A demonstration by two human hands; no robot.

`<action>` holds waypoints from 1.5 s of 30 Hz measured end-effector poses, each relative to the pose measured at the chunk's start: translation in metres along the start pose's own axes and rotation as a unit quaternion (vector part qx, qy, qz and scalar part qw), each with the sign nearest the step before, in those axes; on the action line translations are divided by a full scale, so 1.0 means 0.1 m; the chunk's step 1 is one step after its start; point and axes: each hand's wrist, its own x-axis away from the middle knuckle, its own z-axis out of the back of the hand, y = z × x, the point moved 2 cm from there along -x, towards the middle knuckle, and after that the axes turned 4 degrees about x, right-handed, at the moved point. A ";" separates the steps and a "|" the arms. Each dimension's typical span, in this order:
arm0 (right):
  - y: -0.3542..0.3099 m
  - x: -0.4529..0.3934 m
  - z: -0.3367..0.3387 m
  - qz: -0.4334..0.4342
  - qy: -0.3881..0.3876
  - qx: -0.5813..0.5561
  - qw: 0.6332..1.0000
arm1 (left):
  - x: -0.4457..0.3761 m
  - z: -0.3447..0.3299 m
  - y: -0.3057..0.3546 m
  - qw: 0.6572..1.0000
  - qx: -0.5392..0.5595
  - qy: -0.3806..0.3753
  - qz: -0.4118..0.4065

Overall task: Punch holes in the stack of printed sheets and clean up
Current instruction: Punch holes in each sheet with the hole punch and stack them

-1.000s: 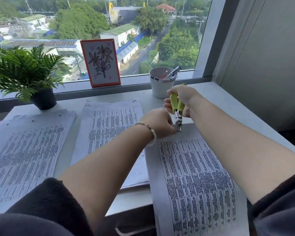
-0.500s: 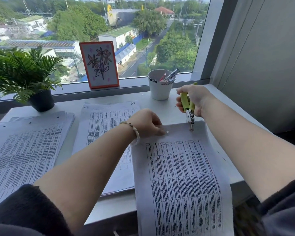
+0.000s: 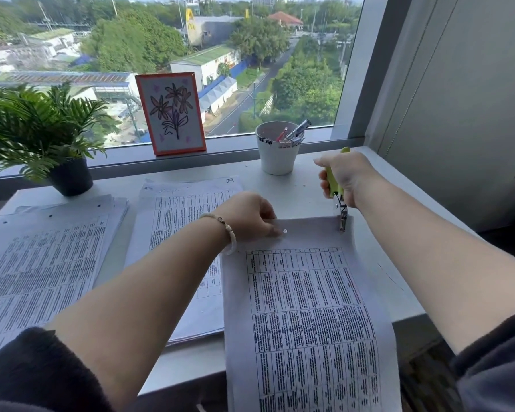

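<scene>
Since a moment ago, the punch (image 3: pixel 338 200) has been sliding along the top edge of the sheet (image 3: pixel 306 307), away from the first hole (image 3: pixel 285 231) and out to the right corner. I am watching the right hand (image 3: pixel 344 176) wrapping tight around the green handles, with the metal tip biting over the paper's top edge. I think the second hole is going in here, so both holes are sitting in one row. The left hand (image 3: pixel 250 217) is pressing down on the sheet beside the first hole, fingers curled, and I think this is stopping the paper from slipping. I cannot tell if it is pinching the edge.

The sheet is lying on the table (image 3: pixel 306 185) in front of me, its bottom end hanging off the near edge. The next stack (image 3: pixel 188 233) is waiting just to the left, partly under it. The punched pile (image 3: pixel 48 251) is lying far left. Tiny paper dots (image 3: pixel 305 182) are sitting on the table, so cleaning up is not yet done.
</scene>
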 end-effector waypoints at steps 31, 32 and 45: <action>0.03 0.07 -0.02 -0.059 -0.037 -0.029 0.997 | -0.18 -0.50 0.51 0.995 -0.034 0.082 -0.044; 0.02 0.08 -0.04 -0.059 -0.044 -0.019 0.997 | -0.17 -0.50 0.51 0.995 -0.035 0.081 -0.040; 0.05 0.13 -0.09 -0.015 0.002 -0.038 0.999 | -0.14 -0.46 0.46 0.995 -0.038 0.086 -0.037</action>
